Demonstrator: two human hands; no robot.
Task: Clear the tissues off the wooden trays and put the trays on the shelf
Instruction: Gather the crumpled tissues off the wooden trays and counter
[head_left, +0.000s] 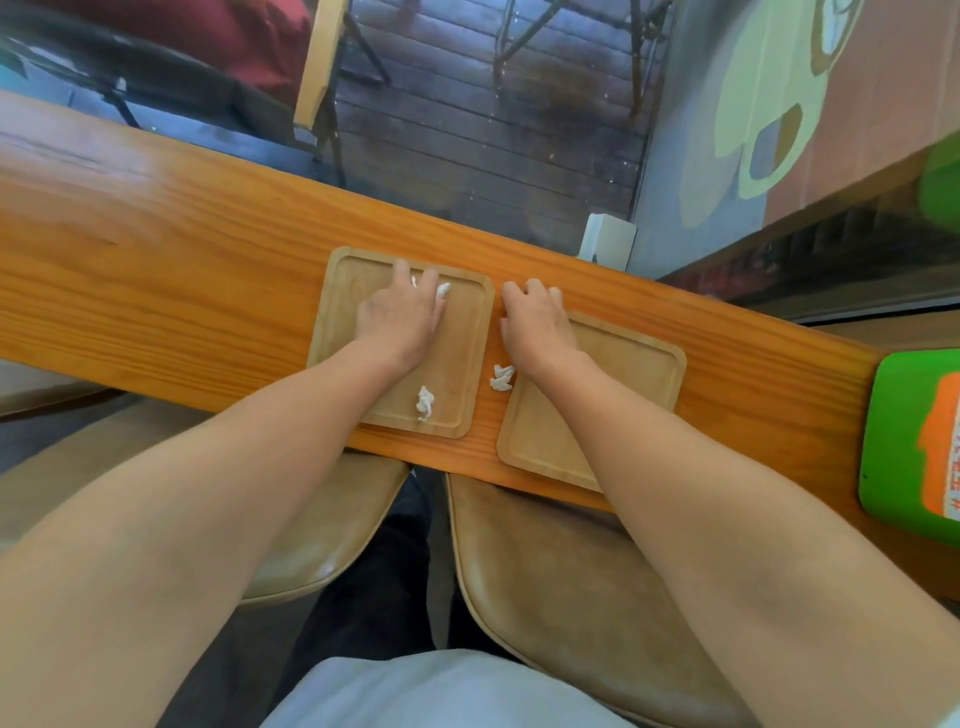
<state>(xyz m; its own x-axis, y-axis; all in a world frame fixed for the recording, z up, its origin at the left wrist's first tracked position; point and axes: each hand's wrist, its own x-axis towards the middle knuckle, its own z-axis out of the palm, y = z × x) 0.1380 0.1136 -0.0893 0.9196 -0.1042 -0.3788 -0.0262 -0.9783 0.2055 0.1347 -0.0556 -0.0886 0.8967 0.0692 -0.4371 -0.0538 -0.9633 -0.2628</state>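
Two square wooden trays lie side by side on a long wooden counter. My left hand (402, 314) lies palm down on the far part of the left tray (470, 332), and its fingers close around a scrap of white tissue (442, 289). Another crumpled tissue (425, 402) sits near that tray's front edge. My right hand (537, 325) rests over the far left corner of the right tray (634, 369), fingers curled at the corner; whether it grips the rim is hidden. A third tissue (502, 378) lies on the counter between the trays.
The wooden counter (182, 291) runs from left to far right. A green and orange placard (914, 441) lies at its right end. A white box (608, 241) stands behind the far edge. Two tan leather stools (571, 587) sit under the near edge.
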